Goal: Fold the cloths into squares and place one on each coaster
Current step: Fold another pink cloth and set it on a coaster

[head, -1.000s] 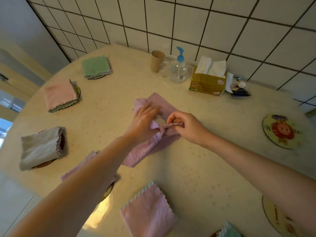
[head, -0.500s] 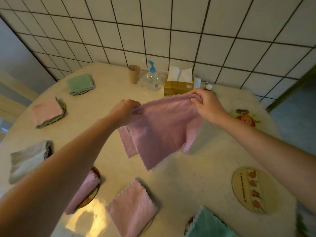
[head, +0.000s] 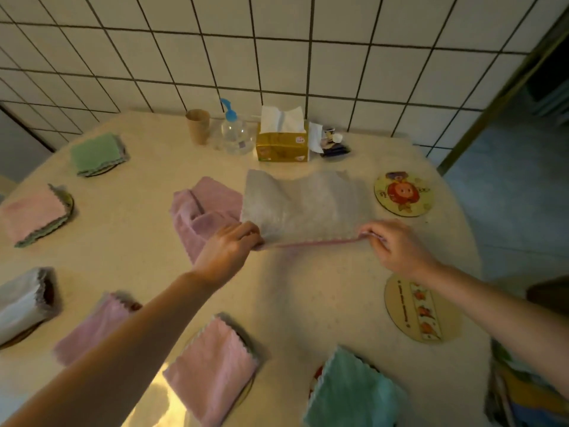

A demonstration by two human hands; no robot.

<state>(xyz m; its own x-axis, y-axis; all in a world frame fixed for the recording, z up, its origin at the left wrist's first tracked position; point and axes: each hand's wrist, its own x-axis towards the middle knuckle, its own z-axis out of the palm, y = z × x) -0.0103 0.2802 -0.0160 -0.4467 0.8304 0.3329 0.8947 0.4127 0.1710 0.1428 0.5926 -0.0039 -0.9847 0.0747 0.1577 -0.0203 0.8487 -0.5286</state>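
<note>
A pale grey-backed cloth with a pink edge is stretched out over the middle of the table. My left hand pinches its near left corner and my right hand pinches its near right corner. A crumpled purple cloth lies on the table just left of it. Two bare coasters sit at the right: a lion-face coaster and a fruit-print coaster. Folded cloths rest on other coasters: green, pink, grey, purple, pink and teal.
A paper cup, a pump bottle, a tissue box and small items stand along the tiled wall at the back. The round table's edge curves down the right. A striped object lies at the bottom right.
The cloth that both hands held up in the air has come down flat over the table, grey side up. My hands moved down and toward me, still pinching its corners.
</note>
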